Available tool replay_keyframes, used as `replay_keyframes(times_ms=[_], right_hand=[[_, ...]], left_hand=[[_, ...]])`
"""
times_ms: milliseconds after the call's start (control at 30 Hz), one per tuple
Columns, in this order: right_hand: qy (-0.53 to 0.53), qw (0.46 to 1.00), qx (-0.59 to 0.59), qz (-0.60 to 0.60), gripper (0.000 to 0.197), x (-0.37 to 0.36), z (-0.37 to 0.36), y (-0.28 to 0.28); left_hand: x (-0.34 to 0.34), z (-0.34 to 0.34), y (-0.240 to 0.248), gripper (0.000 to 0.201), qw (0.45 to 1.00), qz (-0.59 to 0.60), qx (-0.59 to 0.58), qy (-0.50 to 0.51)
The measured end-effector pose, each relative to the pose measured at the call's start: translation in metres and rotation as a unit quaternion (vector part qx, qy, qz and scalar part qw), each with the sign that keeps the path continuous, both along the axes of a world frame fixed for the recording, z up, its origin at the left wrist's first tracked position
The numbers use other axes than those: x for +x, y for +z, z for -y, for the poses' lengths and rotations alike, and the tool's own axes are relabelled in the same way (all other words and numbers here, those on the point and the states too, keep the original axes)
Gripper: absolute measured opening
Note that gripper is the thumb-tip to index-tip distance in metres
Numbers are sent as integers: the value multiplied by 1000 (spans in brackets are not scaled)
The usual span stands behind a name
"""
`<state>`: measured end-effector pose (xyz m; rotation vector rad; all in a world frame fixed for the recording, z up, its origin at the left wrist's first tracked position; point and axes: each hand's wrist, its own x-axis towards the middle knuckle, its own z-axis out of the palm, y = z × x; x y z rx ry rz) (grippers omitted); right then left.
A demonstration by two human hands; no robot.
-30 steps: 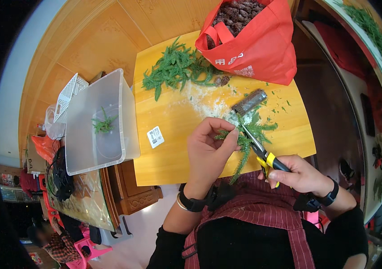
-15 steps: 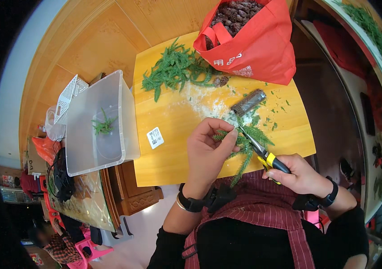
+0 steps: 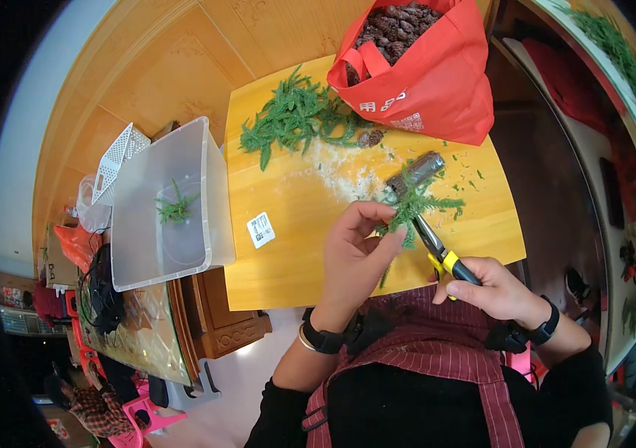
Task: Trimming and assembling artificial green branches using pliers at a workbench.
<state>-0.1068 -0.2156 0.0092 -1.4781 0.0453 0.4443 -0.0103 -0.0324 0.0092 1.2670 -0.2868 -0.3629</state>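
Note:
My left hand (image 3: 360,250) pinches a green, fern-like sprig (image 3: 411,203) between thumb and fingers over the near part of the yellow table (image 3: 295,224). My right hand (image 3: 491,287) is wrapped round the black and yellow grips of long-nosed pliers (image 3: 437,250). The jaw tips touch the sprig or lie behind its leaves; I cannot tell which. Just beyond the sprig lies a dark roll in clear wrap (image 3: 421,170), partly covered by leaves. A heap of green sprigs (image 3: 299,112) rests at the far left of the table.
A red bag (image 3: 430,89) full of pine cones (image 3: 400,33) stands at the far right. One loose pine cone (image 3: 370,139) lies before it, near white powder (image 3: 340,172). Left of the table is a translucent bin (image 3: 157,254) with a sprig inside. A white label (image 3: 260,230) lies nearby.
The sprig has been turned and raised, its leaves now pointing right and away over the dark roll. My left hand has shifted slightly right; the pliers' tips are slightly nearer me.

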Motion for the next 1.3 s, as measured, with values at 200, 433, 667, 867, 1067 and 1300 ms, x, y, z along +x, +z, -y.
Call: replay_keyframes(times_ms=[200, 433, 667, 867, 1067, 1300], right_hand=[[20, 995, -101, 10, 20, -4, 7, 7], [14, 956, -233, 178, 17, -7, 6, 17], [-172, 961, -136, 166, 21, 13, -15, 17], [-195, 961, -136, 145, 21, 39, -25, 11], [-178, 966, -118, 148, 20, 48, -28, 9], [-98, 975, -112, 166, 19, 49, -15, 6]], left_hand=[[1, -3, 1, 25, 996, 65, 22, 59], [-2, -2, -4, 31, 888, 360, 208, 198], [-10, -2, -9, 37, 806, 496, 259, 194], [-16, 1, -6, 49, 839, 442, 293, 124], [-15, -7, -7, 62, 890, 359, 280, 20], [17, -21, 6, 61, 875, 396, 277, 40]])
